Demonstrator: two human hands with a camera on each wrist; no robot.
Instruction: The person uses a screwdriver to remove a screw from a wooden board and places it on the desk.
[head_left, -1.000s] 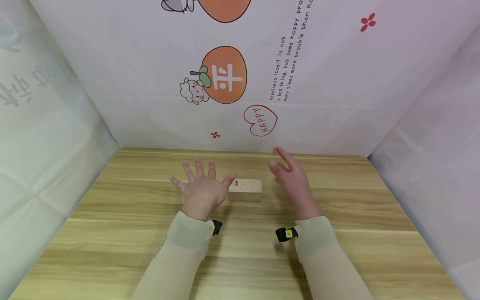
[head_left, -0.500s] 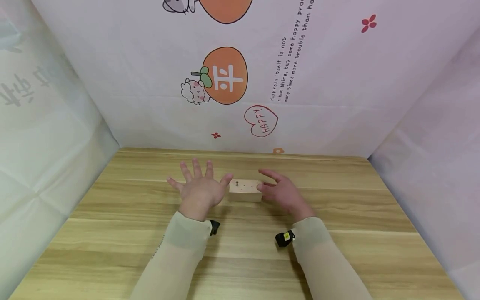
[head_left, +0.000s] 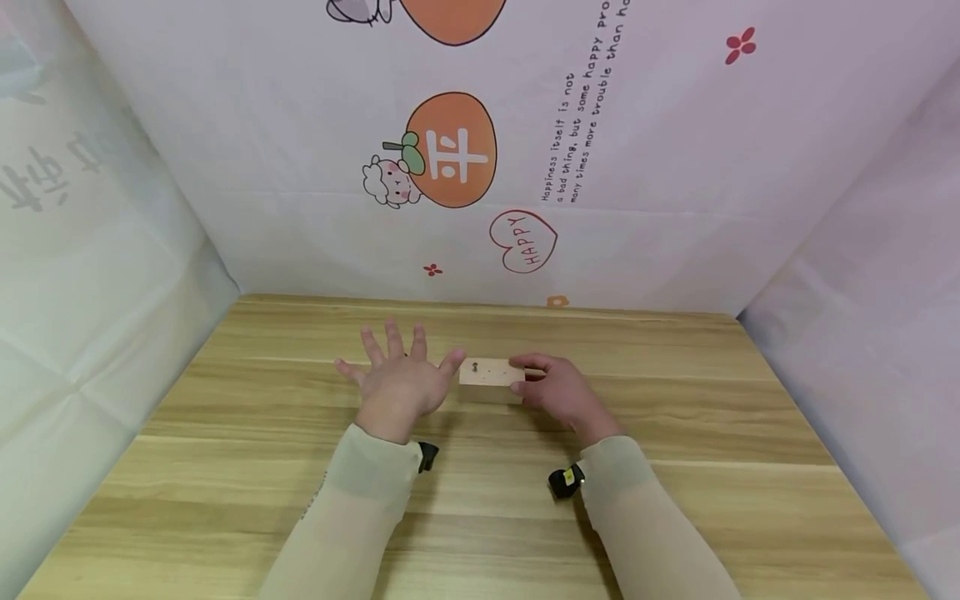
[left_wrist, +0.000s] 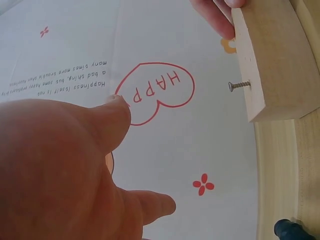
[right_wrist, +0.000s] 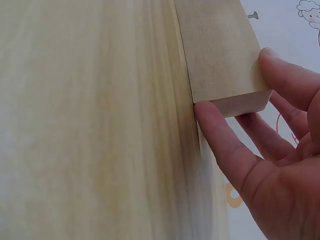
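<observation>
A pale wooden block [head_left: 491, 373] lies on the table, and a screw [left_wrist: 239, 86] stands out of its top near the left end. My right hand [head_left: 564, 392] grips the block's right end, with thumb and fingers on opposite sides in the right wrist view. Several small holes or marks dot the top beside the screw. My left hand [head_left: 399, 387] is spread palm down left of the block, its thumb pointing towards the block's left end and holding nothing. Low in the left wrist view shows the dark blue rounded end of an object [left_wrist: 292, 230]; the rest is out of frame.
The wood-grain table [head_left: 480, 533] ends at a white printed cloth [head_left: 637, 250] hanging behind it. White cloth also hangs at the left [head_left: 112, 275] and at the right [head_left: 847, 292].
My right hand has come down and leftwards from beside the block and now holds its right end. My left hand has shifted slightly left, still spread. The block has stayed in place.
</observation>
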